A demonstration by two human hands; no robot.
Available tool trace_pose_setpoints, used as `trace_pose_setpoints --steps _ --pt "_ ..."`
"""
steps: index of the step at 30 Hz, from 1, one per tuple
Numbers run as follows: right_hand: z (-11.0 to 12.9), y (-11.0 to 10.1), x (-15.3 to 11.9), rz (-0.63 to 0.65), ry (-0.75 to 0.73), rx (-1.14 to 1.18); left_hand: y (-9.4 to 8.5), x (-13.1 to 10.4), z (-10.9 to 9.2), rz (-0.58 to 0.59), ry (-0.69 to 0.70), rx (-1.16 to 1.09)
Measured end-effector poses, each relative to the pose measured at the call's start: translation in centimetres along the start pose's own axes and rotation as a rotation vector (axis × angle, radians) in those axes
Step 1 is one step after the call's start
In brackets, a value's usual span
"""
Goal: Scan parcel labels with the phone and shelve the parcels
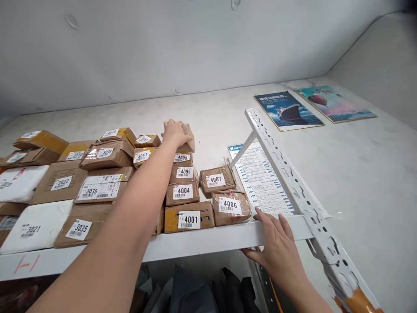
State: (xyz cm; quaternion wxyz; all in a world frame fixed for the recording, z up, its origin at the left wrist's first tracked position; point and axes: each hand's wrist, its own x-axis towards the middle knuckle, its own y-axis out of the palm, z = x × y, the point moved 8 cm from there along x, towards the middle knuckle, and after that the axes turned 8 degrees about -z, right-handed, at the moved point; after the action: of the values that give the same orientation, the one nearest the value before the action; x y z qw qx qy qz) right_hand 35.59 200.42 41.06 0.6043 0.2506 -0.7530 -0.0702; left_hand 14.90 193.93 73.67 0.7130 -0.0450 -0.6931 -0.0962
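My left hand [176, 133] reaches up to the top of a parcel stack, its fingers wrapped round a small brown package [188, 137]. Directly beneath are boxes labelled 4009 [181, 157], 4005 [182, 173], 4004 [182, 192] and 4001 [189, 217]. My right hand [276, 239] rests on the front edge of the white shelf [228, 238], thumb below and fingers over the top, right of parcel 4006 [231, 208]. Parcel 4007 [217, 178] sits behind 4006, leaning slightly.
Several brown and white parcels [99, 188] fill the shelf's left part. A perforated white upright [293, 187] slants at the right. Behind it a printed sheet [260, 178] and two posters [288, 111] are on the wall. Dark items [192, 291] lie below the shelf.
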Motion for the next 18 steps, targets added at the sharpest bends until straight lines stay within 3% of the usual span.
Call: trace_pose_setpoints --steps 3,6,9,11,14,18 --pt "0.2 -0.4 0.3 -0.046 0.0 -0.015 0.6 -0.7 0.8 0.052 0.054 0.03" --pt "0.5 -0.5 0.5 -0.059 -0.039 -0.023 0.4 -1.7 0.2 0.001 0.091 0.028" --pt "0.5 -0.6 0.5 -0.078 -0.089 -0.039 -1.1 -2.3 -0.7 -0.126 0.173 0.025" --pt "0.6 -0.6 0.7 -0.082 -0.121 -0.049 -3.1 -2.3 -0.2 -0.242 0.216 0.021" --pt "0.8 -0.6 1.0 -0.097 -0.155 -0.052 -7.3 -1.8 3.0 -0.436 0.204 0.039" --pt "0.3 0.0 0.4 -0.126 -0.104 -0.039 -13.5 -1.0 10.1 -0.6 0.05 0.143"
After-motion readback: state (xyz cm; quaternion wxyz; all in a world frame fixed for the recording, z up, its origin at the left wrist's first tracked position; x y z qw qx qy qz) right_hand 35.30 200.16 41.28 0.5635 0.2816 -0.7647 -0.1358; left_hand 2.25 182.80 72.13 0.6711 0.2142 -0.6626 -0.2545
